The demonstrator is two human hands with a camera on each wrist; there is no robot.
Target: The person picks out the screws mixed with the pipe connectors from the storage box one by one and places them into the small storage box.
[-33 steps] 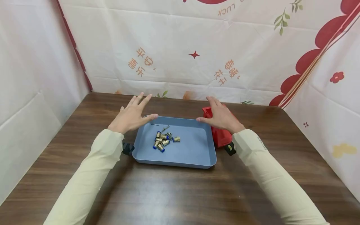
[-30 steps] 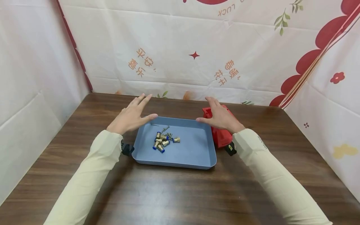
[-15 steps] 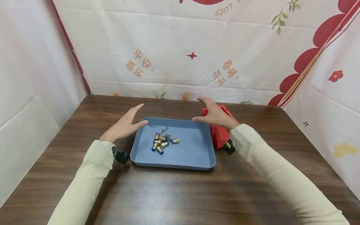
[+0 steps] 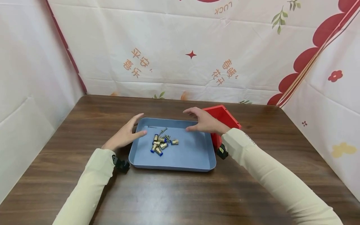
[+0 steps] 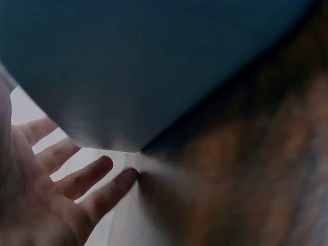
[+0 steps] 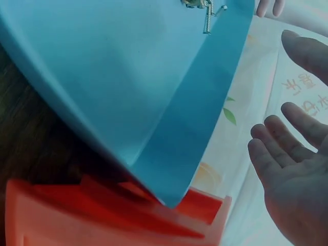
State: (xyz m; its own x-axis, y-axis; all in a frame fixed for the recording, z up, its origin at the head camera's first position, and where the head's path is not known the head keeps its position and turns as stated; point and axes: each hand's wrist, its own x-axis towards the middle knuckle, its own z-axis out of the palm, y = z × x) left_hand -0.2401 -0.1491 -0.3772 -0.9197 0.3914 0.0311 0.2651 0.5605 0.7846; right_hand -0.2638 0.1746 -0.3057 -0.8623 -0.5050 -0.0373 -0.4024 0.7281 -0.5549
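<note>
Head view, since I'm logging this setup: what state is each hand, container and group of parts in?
Left hand: open, holding nothing.
Right hand: open, fingers loosely bent, holding nothing.
Blue tray: upright, holding loose parts.
Brass fittings: loose, mostly clustered.
Screws: loose, in the tray.
Red bin: open, partly hidden.

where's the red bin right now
In the head view, the red bin sits on the brown table, beside the right end of the blue tray and partly hidden by the person's right hand.
</note>
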